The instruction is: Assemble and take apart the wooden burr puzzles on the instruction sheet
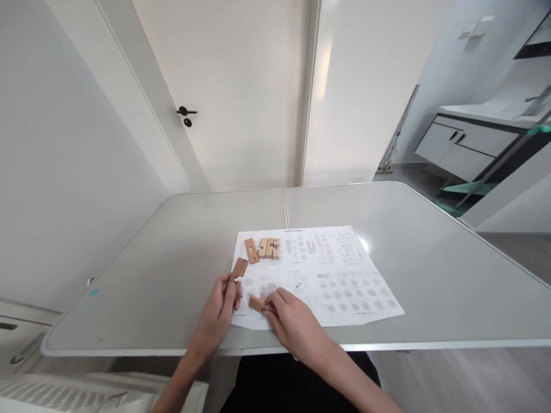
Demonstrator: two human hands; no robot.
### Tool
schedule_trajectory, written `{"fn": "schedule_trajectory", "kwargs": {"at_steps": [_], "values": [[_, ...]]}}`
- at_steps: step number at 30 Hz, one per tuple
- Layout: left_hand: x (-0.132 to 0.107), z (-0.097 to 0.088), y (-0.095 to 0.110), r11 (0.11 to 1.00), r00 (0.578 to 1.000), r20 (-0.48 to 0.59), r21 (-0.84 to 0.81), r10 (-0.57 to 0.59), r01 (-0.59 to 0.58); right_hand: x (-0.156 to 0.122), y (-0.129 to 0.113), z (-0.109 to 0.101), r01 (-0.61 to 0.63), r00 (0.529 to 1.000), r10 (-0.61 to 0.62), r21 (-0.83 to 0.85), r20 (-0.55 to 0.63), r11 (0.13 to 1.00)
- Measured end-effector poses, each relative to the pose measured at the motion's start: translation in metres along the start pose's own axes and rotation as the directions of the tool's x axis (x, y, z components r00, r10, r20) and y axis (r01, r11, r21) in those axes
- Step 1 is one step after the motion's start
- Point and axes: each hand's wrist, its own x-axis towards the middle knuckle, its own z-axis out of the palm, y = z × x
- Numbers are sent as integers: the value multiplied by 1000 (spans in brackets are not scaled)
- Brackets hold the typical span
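My left hand (224, 301) grips a flat brown wooden puzzle piece (239, 268) with a notch in its side, tilted up over the left edge of a printed sheet (310, 264). Between the fingertips of my right hand (290, 315) is a smaller wooden puzzle piece (257, 303), held low over the paper. The two pieces are apart. Farther up the sheet lies a brown wooden plate with a slot (252, 250). Beside it sits a group of several light notched wooden blocks (269, 248).
The sheet, printed with small grey diagrams, lies on a grey folding table (172, 258) with a centre seam. Behind the table stands a white door (241, 86) with a black handle (186, 111). A sink cabinet (469, 137) is at the right.
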Motion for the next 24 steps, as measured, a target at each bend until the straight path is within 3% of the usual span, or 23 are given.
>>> {"fn": "schedule_trajectory", "kwargs": {"at_steps": [4, 7, 13, 17, 24], "values": [[-6, 7, 5, 999, 998, 51, 29, 26, -28, -12, -3, -13, -16, 993, 44, 246, -107, 969], [-9, 14, 11, 997, 994, 100, 54, 41, -47, -18, -3, -19, -72, 977, 145, 394, -158, 916], [-7, 26, 36, 989, 978, 191, 104, 81, -102, -21, 11, -23, -203, 928, 368, 742, -63, 639], [-6, 37, 53, 991, 964, 259, 103, 60, -90, -24, 17, -31, -159, 901, 423, 831, -99, 534], [-12, 59, 71, 999, 902, 431, 33, -27, 14, -36, 18, -37, -95, 886, 438, 863, -154, 497]]}}
